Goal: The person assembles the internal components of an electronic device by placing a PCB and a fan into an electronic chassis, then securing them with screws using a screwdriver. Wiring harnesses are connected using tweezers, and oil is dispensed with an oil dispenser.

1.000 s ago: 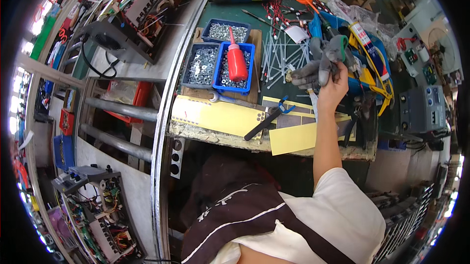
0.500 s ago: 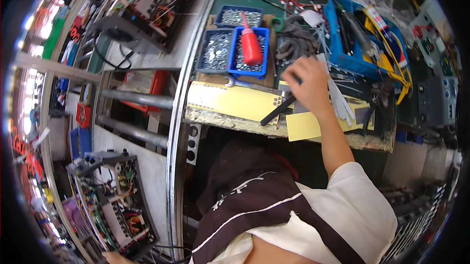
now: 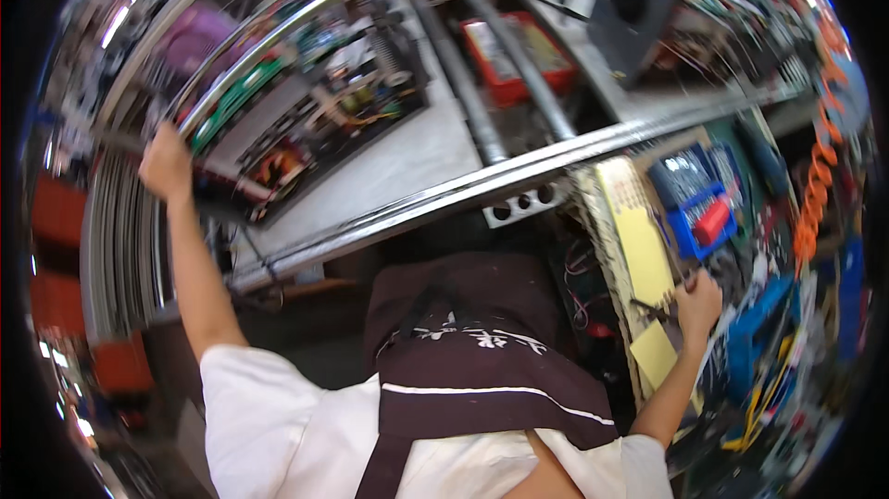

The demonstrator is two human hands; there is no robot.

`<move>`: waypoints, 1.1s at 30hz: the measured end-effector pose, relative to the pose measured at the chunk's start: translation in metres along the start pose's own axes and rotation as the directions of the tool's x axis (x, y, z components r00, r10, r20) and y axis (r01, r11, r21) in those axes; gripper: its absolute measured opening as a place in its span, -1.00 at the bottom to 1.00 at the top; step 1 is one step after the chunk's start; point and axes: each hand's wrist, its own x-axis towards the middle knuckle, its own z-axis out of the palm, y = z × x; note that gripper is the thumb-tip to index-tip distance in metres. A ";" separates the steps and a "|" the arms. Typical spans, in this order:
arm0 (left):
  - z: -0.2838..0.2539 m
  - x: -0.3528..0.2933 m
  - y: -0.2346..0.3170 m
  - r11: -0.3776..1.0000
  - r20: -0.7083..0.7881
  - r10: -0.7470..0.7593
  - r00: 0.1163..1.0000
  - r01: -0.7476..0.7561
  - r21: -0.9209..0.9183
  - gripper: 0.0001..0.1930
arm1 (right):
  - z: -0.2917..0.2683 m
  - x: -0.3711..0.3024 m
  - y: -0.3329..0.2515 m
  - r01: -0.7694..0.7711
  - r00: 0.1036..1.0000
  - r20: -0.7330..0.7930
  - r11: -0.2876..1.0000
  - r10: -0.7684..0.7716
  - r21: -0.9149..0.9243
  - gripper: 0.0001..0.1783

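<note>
At the far left my left hand (image 3: pixel 167 164) is closed on the end corner of an opened electronics chassis (image 3: pixel 310 115). Circuit boards, wires and a metal rail show inside this chassis, which sits on a pale conveyor surface. Over the workbench on the right, my right hand (image 3: pixel 701 306) has its fingers drawn together around something small and dark, blurred by motion. Just beside those fingers lies a black bar-like tool (image 3: pixel 653 309); whether the hand holds it cannot be told. Yellow perforated sheet (image 3: pixel 639 230) and a smaller yellow piece (image 3: pixel 654 355) lie under and near that hand.
A metal rail (image 3: pixel 444 198) runs between me and the conveyor. Bins of small metal parts (image 3: pixel 681 175) stand on the bench, with a red bottle (image 3: pixel 712 221) on one. A blue tool tray (image 3: pixel 755 318) lies farther right. Another chassis (image 3: pixel 639 13) stands at the back right.
The view has swung left, so the bench now sits at the right and the chassis shows larger. My left hand, formerly at the lower edge, is now fully visible on the chassis.
</note>
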 end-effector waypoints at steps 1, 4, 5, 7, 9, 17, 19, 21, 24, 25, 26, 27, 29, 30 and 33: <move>0.007 0.000 0.000 0.999 -0.074 -0.015 0.997 0.013 -0.030 -0.82 | -0.002 -0.001 -0.003 0.052 0.998 -0.042 0.998 -0.054 -0.038 -0.83; -0.001 0.002 0.004 0.981 0.123 -0.139 0.983 0.153 -0.118 -0.68 | -0.012 0.004 -0.019 0.086 0.996 -0.021 0.991 -0.084 0.105 -0.91; -0.006 0.003 0.005 0.965 0.144 -0.190 0.971 0.212 -0.155 -0.65 | -0.012 0.008 -0.021 0.105 0.994 -0.027 0.989 -0.103 0.099 -0.91; -0.010 0.002 0.004 0.941 0.174 -0.245 0.954 0.277 -0.196 -0.63 | -0.013 0.012 -0.025 0.184 0.973 -0.172 0.970 -0.156 0.158 -0.84; -0.016 0.004 0.002 0.884 0.180 -0.341 0.923 0.380 -0.273 -0.69 | -0.029 0.013 -0.053 0.205 0.960 -0.222 0.970 -0.173 0.133 -0.74; -0.089 -0.023 0.121 0.389 -0.328 -0.187 0.926 -0.237 -0.890 -0.81 | -0.017 0.029 -0.225 0.424 0.902 -0.177 0.726 -0.395 0.542 -0.62; -0.094 -0.040 0.172 0.177 -0.253 0.003 0.967 -0.249 -0.952 -0.83 | 0.001 0.038 -0.282 0.549 0.822 -0.222 0.626 -0.524 0.554 -0.67; -0.092 -0.056 0.215 0.073 -0.005 0.176 0.984 -0.018 -0.997 -0.71 | 0.015 0.049 -0.333 0.662 0.737 -0.289 0.569 -0.610 0.488 -0.70; -0.076 -0.063 0.259 0.141 0.073 0.191 0.979 0.046 -0.989 -0.61 | 0.031 0.066 -0.385 0.724 0.684 -0.283 0.578 -0.673 0.376 -0.73; -0.071 -0.065 0.268 0.140 0.071 0.187 0.980 0.045 -0.989 -0.61 | 0.036 0.070 -0.395 0.746 0.661 -0.300 0.564 -0.688 0.353 -0.73; -0.067 -0.065 0.274 0.215 0.146 0.236 0.961 0.094 -0.972 -0.59 | 0.040 0.073 -0.403 0.748 0.660 -0.302 0.562 -0.688 0.353 -0.73; -0.064 -0.065 0.279 0.291 0.222 0.278 0.935 0.138 -0.947 -0.57 | 0.042 0.074 -0.409 0.752 0.657 -0.282 0.580 -0.699 0.313 -0.72; -0.060 -0.067 0.287 0.337 0.201 0.262 0.944 0.106 -0.936 -0.57 | 0.046 0.077 -0.417 0.767 0.642 -0.284 0.594 -0.712 0.244 -0.68; -0.059 -0.067 0.291 0.381 0.180 0.248 0.952 0.075 -0.922 -0.57 | 0.049 0.077 -0.421 0.764 0.645 -0.283 0.597 -0.710 0.244 -0.68; -0.052 -0.067 0.299 0.420 0.204 0.235 0.950 0.090 -0.903 -0.60 | 0.054 0.076 -0.429 0.772 0.633 -0.255 0.621 -0.731 0.138 -0.62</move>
